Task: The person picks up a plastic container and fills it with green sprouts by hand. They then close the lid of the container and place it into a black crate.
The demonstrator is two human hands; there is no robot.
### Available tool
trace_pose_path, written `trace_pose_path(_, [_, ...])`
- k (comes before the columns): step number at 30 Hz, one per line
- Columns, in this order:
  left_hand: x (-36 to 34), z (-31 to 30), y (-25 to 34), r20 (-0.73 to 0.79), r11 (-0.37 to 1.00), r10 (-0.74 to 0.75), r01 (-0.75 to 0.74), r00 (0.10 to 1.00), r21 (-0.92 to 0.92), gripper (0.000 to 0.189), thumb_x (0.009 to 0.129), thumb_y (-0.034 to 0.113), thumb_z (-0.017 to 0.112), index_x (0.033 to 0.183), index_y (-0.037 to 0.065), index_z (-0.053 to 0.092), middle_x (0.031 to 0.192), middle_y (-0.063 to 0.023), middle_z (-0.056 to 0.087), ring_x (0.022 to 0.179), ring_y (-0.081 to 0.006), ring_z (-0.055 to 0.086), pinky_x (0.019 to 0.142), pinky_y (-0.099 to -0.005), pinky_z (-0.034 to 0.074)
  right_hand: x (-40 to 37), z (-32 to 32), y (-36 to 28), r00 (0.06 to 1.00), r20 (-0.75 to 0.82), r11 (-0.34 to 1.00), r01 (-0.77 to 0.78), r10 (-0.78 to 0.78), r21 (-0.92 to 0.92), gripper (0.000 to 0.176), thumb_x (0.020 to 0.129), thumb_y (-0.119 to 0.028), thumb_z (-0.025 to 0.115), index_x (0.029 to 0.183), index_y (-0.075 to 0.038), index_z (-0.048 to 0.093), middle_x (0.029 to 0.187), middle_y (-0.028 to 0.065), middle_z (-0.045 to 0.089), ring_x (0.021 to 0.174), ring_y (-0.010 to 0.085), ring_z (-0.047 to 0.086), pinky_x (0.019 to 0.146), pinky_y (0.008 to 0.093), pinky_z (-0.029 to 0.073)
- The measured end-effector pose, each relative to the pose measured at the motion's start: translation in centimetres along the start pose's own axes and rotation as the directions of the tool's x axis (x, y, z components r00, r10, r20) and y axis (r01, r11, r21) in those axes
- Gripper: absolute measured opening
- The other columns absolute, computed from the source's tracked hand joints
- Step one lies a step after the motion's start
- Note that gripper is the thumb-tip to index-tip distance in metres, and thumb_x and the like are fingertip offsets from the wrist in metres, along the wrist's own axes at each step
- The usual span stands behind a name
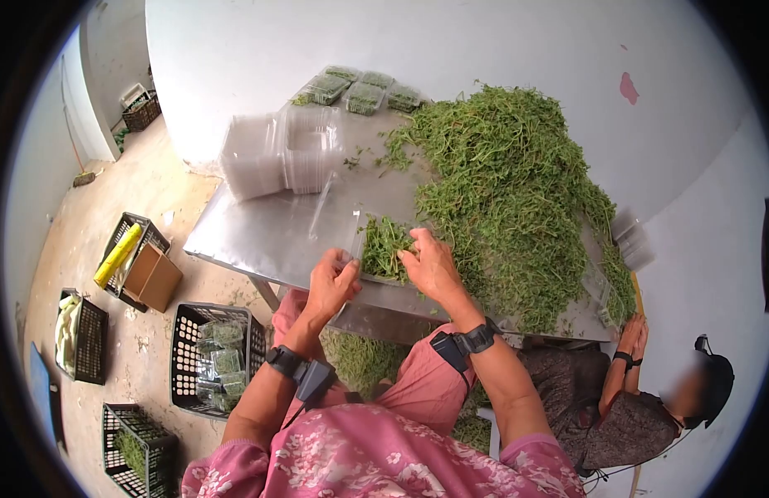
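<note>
A clear plastic box, heaped with leafy green sprigs (384,248), sits at the front edge of the metal table (272,228). My left hand (335,280) is closed on the clear plastic (357,236) at the box's left side. At the other side, my right hand (433,264) has its thumb and curled fingers around the greens at the box's edge; some of its fingertips are hidden. Just beyond that hand rises a large pile of loose greens (509,191), which spreads across the table's right half.
Stacked clear containers (276,153) stand at the table's left, with filled boxes (364,98) behind. Black crates hold packed boxes (227,362), greens (134,452) and other goods on the floor. A co-worker (600,407) is at the right; more greens (364,361) lie below the table.
</note>
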State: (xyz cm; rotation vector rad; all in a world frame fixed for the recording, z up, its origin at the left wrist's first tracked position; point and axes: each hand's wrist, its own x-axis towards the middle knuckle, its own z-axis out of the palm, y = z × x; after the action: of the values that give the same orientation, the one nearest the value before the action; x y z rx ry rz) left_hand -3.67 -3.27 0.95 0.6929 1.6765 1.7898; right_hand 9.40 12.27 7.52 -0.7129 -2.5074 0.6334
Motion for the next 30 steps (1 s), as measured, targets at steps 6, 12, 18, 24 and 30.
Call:
trace_pose_path(6, [-0.1, 0.0, 0.2, -0.003, 1.0, 0.009, -0.009, 1.0, 0.004, 0.02, 0.092, 0.019, 0.06, 0.094, 0.0, 0.054, 0.067, -0.0061, 0.061, 0.056, -0.0123, 0.061, 0.046, -0.0263, 0.047, -0.2, 0.3, -0.8, 0.981, -0.005, 0.981, 0.194, -0.194, 0.012, 0.027, 0.081, -0.002, 0.063, 0.107, 0.002, 0.055, 0.095, 0.0265, 0.062, 0.09, 0.0432, 0.061, 0.075, 0.047, 0.05])
trace_pose_path(12, [-0.2, 0.1, 0.3, -0.006, 0.999, 0.002, -0.001, 1.0, 0.033, 0.021, 0.092, 0.02, 0.06, 0.094, 0.0, 0.054, 0.065, -0.0058, 0.061, 0.054, -0.012, 0.06, 0.047, -0.0265, 0.047, 1.3, 1.0, -0.5, 0.985, -0.076, 0.986, 0.149, -0.155, -0.081, 0.022, 0.08, 0.002, 0.06, 0.102, 0.001, 0.056, 0.094, 0.0245, 0.061, 0.089, 0.0445, 0.059, 0.077, 0.0483, 0.049])
trace_pose_path(18, [-0.3, 0.1, 0.4, -0.004, 1.0, 0.005, -0.005, 1.0, 0.022, 0.021, 0.092, 0.02, 0.06, 0.095, 0.0, 0.054, 0.063, -0.0064, 0.06, 0.052, -0.0119, 0.058, 0.046, -0.0267, 0.046, 1.0, 0.6, -0.1, 0.962, 0.206, 0.968, 0.211, -0.18, -0.139, 0.02, 0.082, -0.004, 0.062, 0.102, -0.001, 0.063, 0.098, 0.0208, 0.06, 0.094, 0.0422, 0.059, 0.082, 0.0464, 0.049])
trace_pose_path(24, [-0.1, 0.1, 0.0, -0.013, 1.0, 0.011, -0.011, 1.0, 0.011, 0.021, 0.092, 0.02, 0.06, 0.095, 0.0, 0.054, 0.063, -0.0073, 0.061, 0.052, -0.0121, 0.058, 0.046, -0.027, 0.046, 1.7, -1.0, -1.5, 0.985, 0.102, 0.965, 0.158, -0.139, -0.208, 0.016, 0.082, -0.009, 0.065, 0.098, -0.005, 0.064, 0.106, 0.0149, 0.059, 0.105, 0.0329, 0.055, 0.088, 0.0477, 0.042])
trace_pose_path(30, [0.0, 0.1, 0.0, -0.01, 0.999, 0.017, -0.016, 1.0, 0.031, 0.021, 0.091, 0.02, 0.06, 0.095, 0.0, 0.055, 0.064, -0.0075, 0.061, 0.052, -0.0123, 0.058, 0.046, -0.0269, 0.046, 1.9, -0.1, -2.2, 0.919, 0.171, 0.901, 0.385, -0.354, -0.199, 0.014, 0.084, -0.009, 0.062, 0.098, -0.007, 0.062, 0.102, 0.0133, 0.059, 0.103, 0.0323, 0.053, 0.089, 0.0476, 0.039])
